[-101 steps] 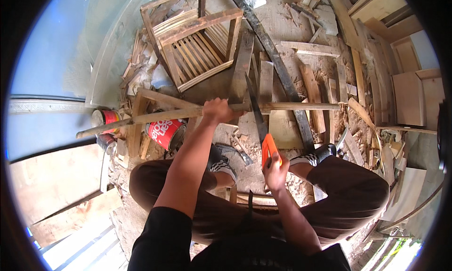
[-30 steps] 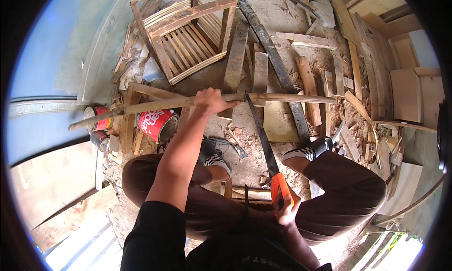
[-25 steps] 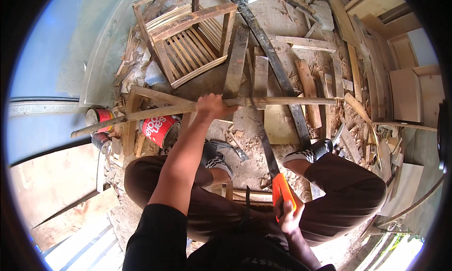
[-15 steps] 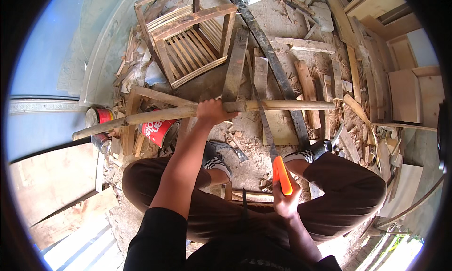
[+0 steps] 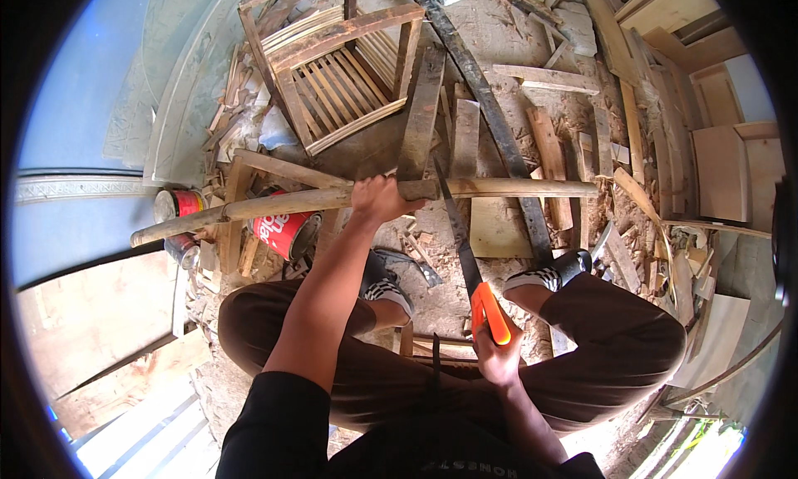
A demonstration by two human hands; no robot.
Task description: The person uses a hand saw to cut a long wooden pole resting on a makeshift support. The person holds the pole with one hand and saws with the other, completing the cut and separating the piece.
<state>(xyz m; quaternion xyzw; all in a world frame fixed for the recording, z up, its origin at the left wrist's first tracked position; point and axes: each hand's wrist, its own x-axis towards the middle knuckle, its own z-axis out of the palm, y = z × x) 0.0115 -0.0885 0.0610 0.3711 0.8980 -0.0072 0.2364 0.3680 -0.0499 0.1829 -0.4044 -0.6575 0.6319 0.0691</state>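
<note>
A long bamboo pole (image 5: 291, 203) lies crosswise in front of me. My left hand (image 5: 381, 199) is closed around its middle, just left of a node. In my right hand (image 5: 500, 354) is the orange handle of a hand saw (image 5: 467, 259). Its dark blade slants up and away from me and crosses the pole a little to the right of my left hand. The blade's tip shows just beyond the pole. Whether the teeth have cut into the bamboo is too small to tell.
Beyond the pole stands a slatted wooden frame (image 5: 332, 71). A long dark beam (image 5: 478, 84) and a plank (image 5: 421, 105) lie near the pole's middle. Red cans (image 5: 291, 234) sit under its left part. Wood scraps litter the floor, with boards (image 5: 719, 171) at the right.
The saw has been drawn back toward me and slightly left, so less blade reaches past the pole. My left hand stays closed on the bamboo pole.
</note>
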